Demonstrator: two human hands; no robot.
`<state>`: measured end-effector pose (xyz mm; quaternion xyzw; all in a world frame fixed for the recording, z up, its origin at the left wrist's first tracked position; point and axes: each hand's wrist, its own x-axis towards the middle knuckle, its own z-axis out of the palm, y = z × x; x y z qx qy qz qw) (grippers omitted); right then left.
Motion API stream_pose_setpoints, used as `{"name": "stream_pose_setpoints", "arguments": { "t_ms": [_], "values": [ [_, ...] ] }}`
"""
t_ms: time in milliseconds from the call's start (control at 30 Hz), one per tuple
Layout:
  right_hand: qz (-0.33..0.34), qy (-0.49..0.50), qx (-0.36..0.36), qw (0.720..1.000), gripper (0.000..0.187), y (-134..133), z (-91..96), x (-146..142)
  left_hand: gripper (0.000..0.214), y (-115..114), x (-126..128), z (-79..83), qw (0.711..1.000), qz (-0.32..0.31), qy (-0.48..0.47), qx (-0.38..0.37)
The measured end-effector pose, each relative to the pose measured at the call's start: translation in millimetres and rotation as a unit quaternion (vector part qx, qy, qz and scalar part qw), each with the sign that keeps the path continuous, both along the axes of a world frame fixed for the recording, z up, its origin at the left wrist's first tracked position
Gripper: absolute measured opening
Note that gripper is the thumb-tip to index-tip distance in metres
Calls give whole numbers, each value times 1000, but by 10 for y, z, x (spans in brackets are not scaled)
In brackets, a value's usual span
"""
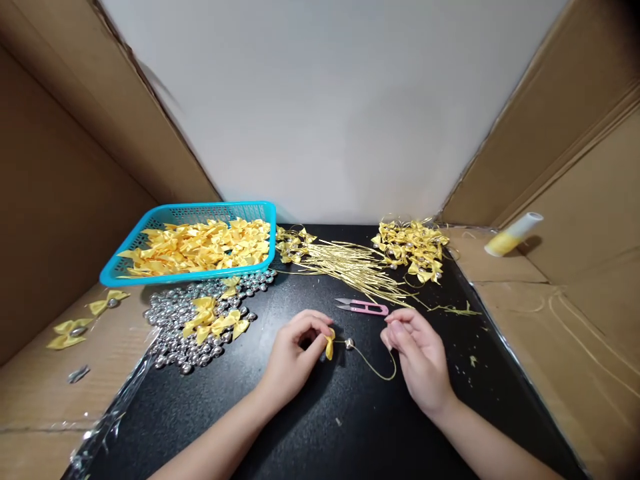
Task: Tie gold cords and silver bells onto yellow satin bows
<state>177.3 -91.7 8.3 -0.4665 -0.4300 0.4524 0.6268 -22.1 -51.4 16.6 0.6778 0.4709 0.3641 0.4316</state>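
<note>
My left hand (300, 350) is closed, pinching a yellow ribbon bow (330, 344) between thumb and fingers. A thin gold cord (375, 371) runs from the bow to a small silver bell (349, 343) and then curves in a slack loop up to my right hand (415, 353). The fingers of that hand are pinched together on the cord, its end hidden by them. Just beyond, pink thread snips (367, 307) lie on the black table top, their blades pointing left.
A blue basket (273, 233) full of yellow bows stands at the back left. Silver bells (175, 313) with several bows on them spread before it. Cut gold cords (350, 267) lie at the back, with finished-looking bows (413, 247) to their right. A spool (513, 235) lies farther right. Cardboard walls flank both sides.
</note>
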Motion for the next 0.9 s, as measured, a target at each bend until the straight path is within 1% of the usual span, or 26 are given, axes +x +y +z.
{"name": "stream_pose_setpoints", "arguments": {
  "t_ms": [67,133,233,333,433,567,633,700,800,900],
  "values": [
    [18,42,10,999,13,-2,52,27,15,0,-10,-13,999,6,-53,-7],
    [44,33,13,998,13,-6,102,34,13,-10,-1,-17,995,-6,-75,-58],
    [95,-58,-12,994,14,-8,138,0,10,-39,23,-7,984,-49,-89,-148],
    [136,-156,-22,978,15,-11,110,-62,9,-59,36,12,973,-79,-111,-185],
    [150,-201,3,968,15,-28,56,-112,11,-63,36,24,956,-91,-157,-231],
    [130,-221,36,966,14,-48,13,-140,18,-71,43,4,931,-83,-207,-291],
    [110,-224,39,968,13,-42,5,-142,27,-80,57,-20,922,-74,-222,-308],
    [96,-224,31,969,12,-25,5,-137,32,-87,74,-40,920,-56,-231,-312],
    [101,-233,9,967,12,1,23,-108,29,-93,88,-51,927,-33,-228,-296],
    [115,-259,-4,959,11,15,66,-58,27,-97,81,-42,937,-32,-210,-277]
  ]
}}
